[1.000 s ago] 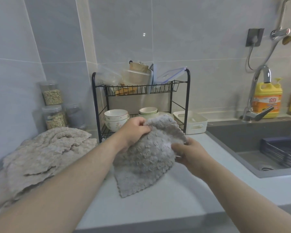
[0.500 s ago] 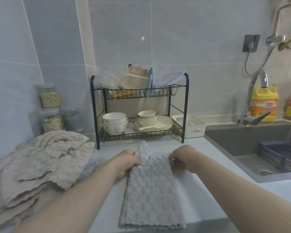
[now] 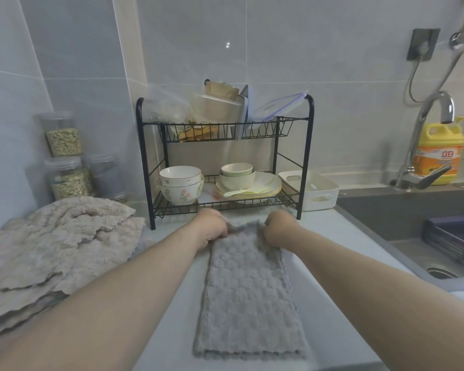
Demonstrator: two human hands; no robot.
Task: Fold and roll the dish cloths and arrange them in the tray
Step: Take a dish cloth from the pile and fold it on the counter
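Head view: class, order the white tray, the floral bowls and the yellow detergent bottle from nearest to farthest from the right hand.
1. White tray, just behind the right hand.
2. Floral bowls, left, on the rack.
3. Yellow detergent bottle, far right.

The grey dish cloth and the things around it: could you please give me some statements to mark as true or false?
1. Both grips, the left hand and the right hand, hold the far end of the grey cloth. True.
2. The grey cloth hangs in the air. False: it lies folded and flat on the counter.
3. A pile of cloths lies left of the arms. True.
4. The white tray holds rolled cloths. False: no cloth shows in the white tray beside the rack.
5. The yellow bottle stands on the rack. False: the yellow bottle stands behind the sink.
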